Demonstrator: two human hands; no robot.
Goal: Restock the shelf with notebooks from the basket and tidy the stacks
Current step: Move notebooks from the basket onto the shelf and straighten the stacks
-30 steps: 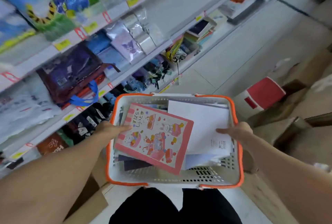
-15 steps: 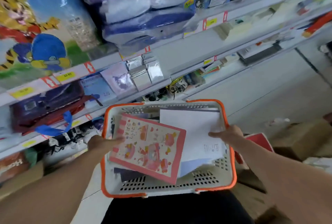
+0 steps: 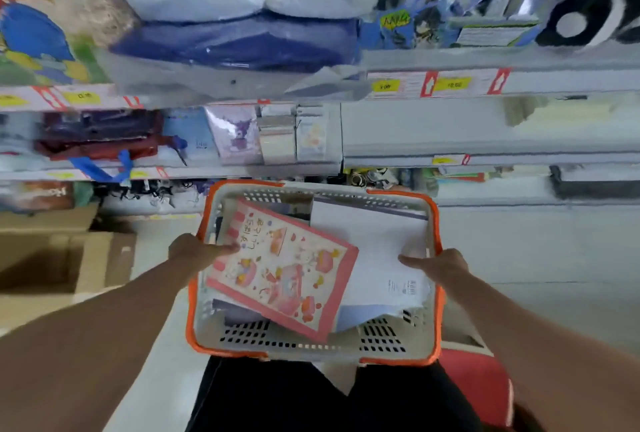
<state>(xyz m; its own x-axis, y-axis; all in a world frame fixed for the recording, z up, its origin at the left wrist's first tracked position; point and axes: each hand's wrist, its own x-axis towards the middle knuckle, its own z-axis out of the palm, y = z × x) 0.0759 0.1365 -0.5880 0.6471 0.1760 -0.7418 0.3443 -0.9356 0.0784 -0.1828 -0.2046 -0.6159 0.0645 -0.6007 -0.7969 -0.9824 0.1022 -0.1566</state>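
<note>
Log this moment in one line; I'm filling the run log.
stage: carrying | hands: left, right hold basket | pink notebook in basket | shelf ahead

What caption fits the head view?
Both hands, left and right, hold a basket of notebooks before store shelves.

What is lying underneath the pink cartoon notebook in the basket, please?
Dark covers peek out under the pink cartoon notebook at its lower left, and it overlaps the white notebook. Whatever lies beneath its middle is hidden.
</note>
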